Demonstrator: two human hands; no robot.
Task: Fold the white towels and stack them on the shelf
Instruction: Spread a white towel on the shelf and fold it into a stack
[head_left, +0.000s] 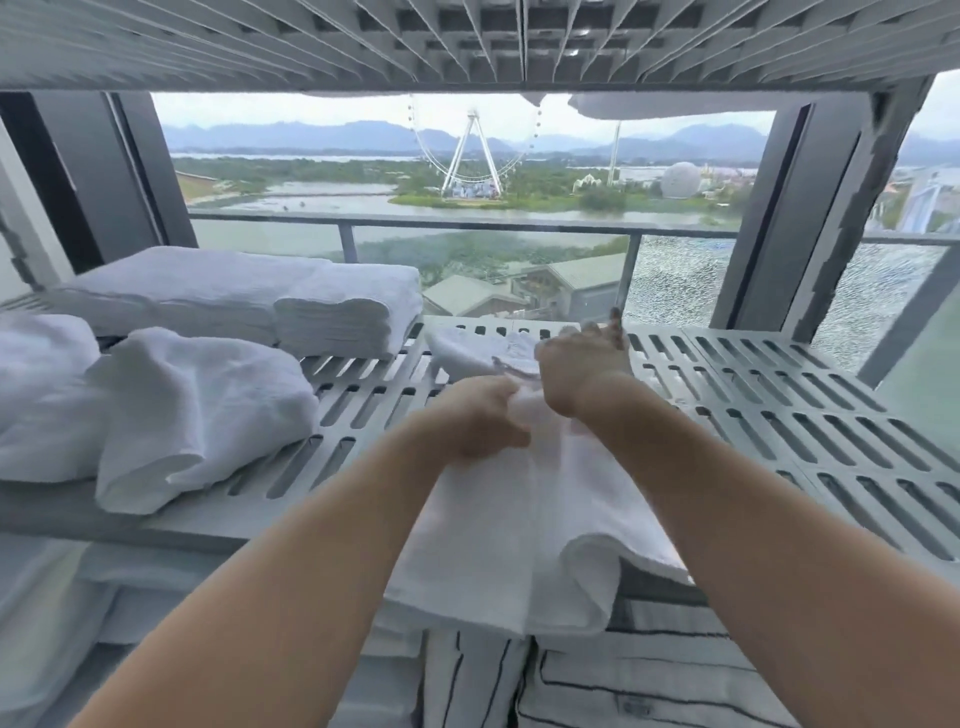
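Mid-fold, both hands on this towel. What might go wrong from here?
1. Much of the white terry towel hangs over the front edge of the grey slotted plastic shelf; if the left hand loses its pinch, it may slide off.
2. It is bunched up beside the right hand, so the fold may come out uneven.
3. The crumpled white towel on the left sits right at the front edge; a forearm might knock it.

We look out from a high-rise linen store, apparently a hotel's: grey slotted shelves (779, 395) carry stacks of folded white towels (208, 296), while beyond the glass balcony rail (415, 221) a Ferris wheel (471, 156) rises above water and distant hills.
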